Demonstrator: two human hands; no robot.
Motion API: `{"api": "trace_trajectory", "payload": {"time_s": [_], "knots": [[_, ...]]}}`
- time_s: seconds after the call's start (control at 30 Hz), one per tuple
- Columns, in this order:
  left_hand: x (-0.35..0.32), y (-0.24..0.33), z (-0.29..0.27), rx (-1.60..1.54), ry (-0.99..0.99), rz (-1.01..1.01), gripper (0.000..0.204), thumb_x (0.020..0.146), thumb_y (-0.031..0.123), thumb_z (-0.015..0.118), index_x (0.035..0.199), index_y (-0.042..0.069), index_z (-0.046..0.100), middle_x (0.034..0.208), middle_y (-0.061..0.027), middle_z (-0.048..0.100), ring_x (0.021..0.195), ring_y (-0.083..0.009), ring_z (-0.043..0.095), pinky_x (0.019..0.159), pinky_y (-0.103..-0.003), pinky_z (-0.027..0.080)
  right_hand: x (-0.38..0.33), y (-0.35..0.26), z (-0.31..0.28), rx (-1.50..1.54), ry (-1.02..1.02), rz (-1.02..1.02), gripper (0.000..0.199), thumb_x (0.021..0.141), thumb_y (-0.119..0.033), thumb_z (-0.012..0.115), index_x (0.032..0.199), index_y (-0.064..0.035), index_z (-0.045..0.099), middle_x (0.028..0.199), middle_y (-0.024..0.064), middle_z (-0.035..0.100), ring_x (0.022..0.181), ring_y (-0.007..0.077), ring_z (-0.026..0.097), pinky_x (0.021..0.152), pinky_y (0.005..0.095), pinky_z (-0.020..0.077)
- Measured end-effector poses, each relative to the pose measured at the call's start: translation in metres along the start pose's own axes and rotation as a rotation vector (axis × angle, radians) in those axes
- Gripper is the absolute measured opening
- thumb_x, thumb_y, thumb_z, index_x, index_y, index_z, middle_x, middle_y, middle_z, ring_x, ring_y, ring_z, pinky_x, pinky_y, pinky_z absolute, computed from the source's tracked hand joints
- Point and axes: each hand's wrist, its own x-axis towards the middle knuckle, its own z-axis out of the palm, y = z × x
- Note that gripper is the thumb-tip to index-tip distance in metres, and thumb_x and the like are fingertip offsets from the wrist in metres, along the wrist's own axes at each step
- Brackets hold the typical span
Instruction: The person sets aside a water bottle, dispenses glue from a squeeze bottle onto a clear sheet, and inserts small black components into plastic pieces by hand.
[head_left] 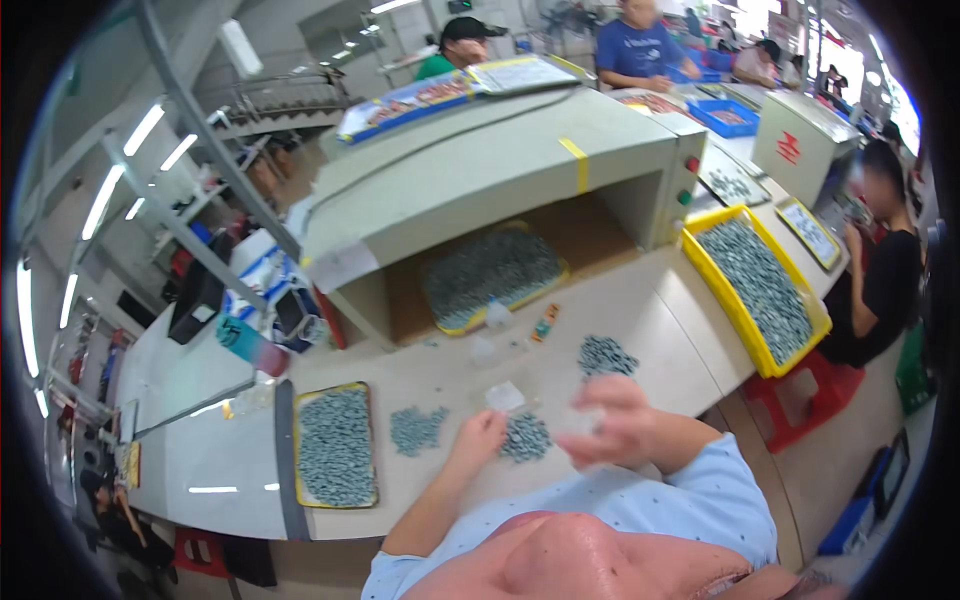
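Note:
My left hand (482, 434) is on the worktable, its fingers pinched together at the left edge of a small pile of grey-green parts (526, 438). Whatever it may hold is too small to make out. To the right of that pile my right hand (622, 424) is raised, its fingers smeared by motion. A pale blur shows near its fingertips, and I cannot tell what it is. Beyond my right hand lies a second pile of parts (606, 355). Further left is a looser, paler heap (417, 430). A clear bag with a white label (504, 397) lies just beyond my left hand.
A yellow-rimmed tray of parts (297, 450) lies left. A deep yellow bin (815, 335) of parts stands right. Ahead, a grey metal housing (470, 185) covers another tray (458, 326). A teal bottle (240, 340) is at far left. A co-worker (882, 260) sits at the right.

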Motion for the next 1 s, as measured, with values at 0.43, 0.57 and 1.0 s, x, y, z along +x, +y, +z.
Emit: {"api": "trace_trajectory", "payload": {"time_s": [0.43, 0.57, 1.0], "knots": [[-0.051, 0.020, 0.050, -0.008, -0.159, -0.113, 0.029, 0.093, 0.031, 0.050, 0.076, 0.008, 0.052, 0.061, 0.0021, 0.049, 0.047, -0.0057, 0.041, 0.042, -0.021, 0.032, 0.008, -0.084, -0.046, -0.133, 0.496, -0.319, 0.022, 0.080, -0.019, 0.059, 0.101, -0.0133, 0.061, 0.100, -0.0061, 0.059, 0.099, 0.0014, 0.049, 0.058, 0.0214, 0.0507], [-0.058, 0.037, 0.052, -0.165, -0.184, -0.192, 0.024, 0.094, 0.026, 0.046, 0.077, 0.010, 0.048, 0.058, 0.0050, 0.041, 0.045, -0.0033, 0.031, 0.037, -0.020, 0.021, 0.001, -0.084, -0.049, -0.137, 0.724, -0.546, 0.024, 0.079, -0.014, 0.061, 0.103, -0.0110, 0.062, 0.106, -0.0034, 0.060, 0.093, 0.0029, 0.055, 0.058, 0.0240, 0.0529], [-0.041, 0.048, 0.068, -0.439, -0.076, -0.253, 0.022, 0.094, 0.024, 0.046, 0.075, 0.012, 0.043, 0.057, 0.0041, 0.037, 0.045, -0.0046, 0.027, 0.038, -0.020, 0.017, -0.041, -0.061, -0.087, -0.137, 0.783, -0.444, 0.022, 0.077, -0.013, 0.062, 0.098, -0.0084, 0.064, 0.102, -0.0022, 0.062, 0.093, 0.0046, 0.055, 0.058, 0.0274, 0.0527]]}}
